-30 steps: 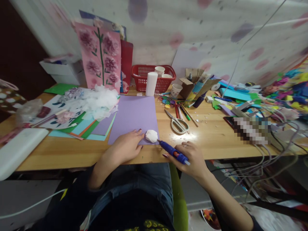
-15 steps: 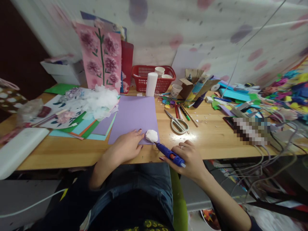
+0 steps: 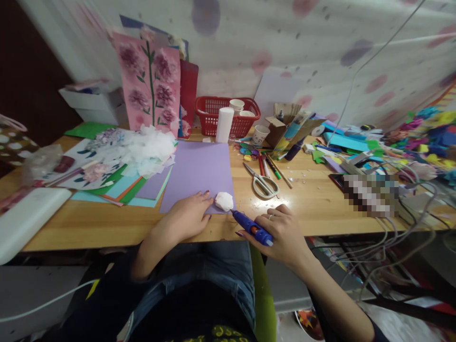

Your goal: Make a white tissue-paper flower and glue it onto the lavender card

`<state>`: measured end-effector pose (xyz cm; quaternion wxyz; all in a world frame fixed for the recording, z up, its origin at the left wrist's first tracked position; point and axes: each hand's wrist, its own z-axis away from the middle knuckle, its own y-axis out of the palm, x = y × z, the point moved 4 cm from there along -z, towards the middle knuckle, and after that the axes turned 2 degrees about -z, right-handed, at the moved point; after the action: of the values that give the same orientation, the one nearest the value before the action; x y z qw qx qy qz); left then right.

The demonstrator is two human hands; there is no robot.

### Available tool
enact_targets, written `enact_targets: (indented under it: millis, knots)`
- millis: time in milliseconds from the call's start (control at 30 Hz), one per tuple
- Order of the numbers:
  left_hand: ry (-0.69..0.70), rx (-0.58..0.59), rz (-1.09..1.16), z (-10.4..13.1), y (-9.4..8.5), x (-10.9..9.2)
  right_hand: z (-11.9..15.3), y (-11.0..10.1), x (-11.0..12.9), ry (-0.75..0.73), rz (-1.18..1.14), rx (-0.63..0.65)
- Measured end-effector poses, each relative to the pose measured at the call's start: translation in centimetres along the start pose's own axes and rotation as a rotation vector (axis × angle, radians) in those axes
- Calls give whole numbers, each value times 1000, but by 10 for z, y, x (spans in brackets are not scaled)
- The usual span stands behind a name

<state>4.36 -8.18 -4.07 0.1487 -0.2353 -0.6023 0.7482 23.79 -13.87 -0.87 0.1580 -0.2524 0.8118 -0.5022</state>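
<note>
A purple sheet of paper (image 3: 199, 166) lies flat near the front edge of the table. At its lower right corner rests a round white paper piece (image 3: 224, 201), rumpled at the rim. My left hand (image 3: 187, 213) lies flat on the sheet's lower edge, fingers stretched out, just left of the white piece. My right hand (image 3: 281, 232) is closed around a blue glue gun (image 3: 252, 227). Its dark nozzle points up and left, close to the right edge of the white piece; whether it touches, I cannot tell.
Scissors (image 3: 263, 185), pens (image 3: 270, 166) and paint pots (image 3: 249, 152) lie right of the sheet. Behind stand a white roll (image 3: 224, 124), a red basket (image 3: 210, 118) and a paper cup (image 3: 261, 135). White tissue (image 3: 149, 147) covers coloured papers at left; cables (image 3: 409, 190) spread at right.
The glue gun's nozzle has shifted very slightly to the right of the white piece. My left hand rests where it was.
</note>
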Motion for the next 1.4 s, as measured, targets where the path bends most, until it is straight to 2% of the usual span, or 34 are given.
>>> enact_targets:
  millis: [400, 700, 1133, 1400]
  knots:
    - [6, -20, 23, -1, 2, 1, 6, 6, -13, 115, -63, 101]
    - [1, -3, -1, -1, 2, 0, 3, 4, -19, 167, -170, 49]
    - [1, -4, -13, 1, -2, -1, 3, 6, -25, 222, -211, 70]
    - [9, -15, -5, 0, 1, 0, -1, 8, -14, 147, -183, 48]
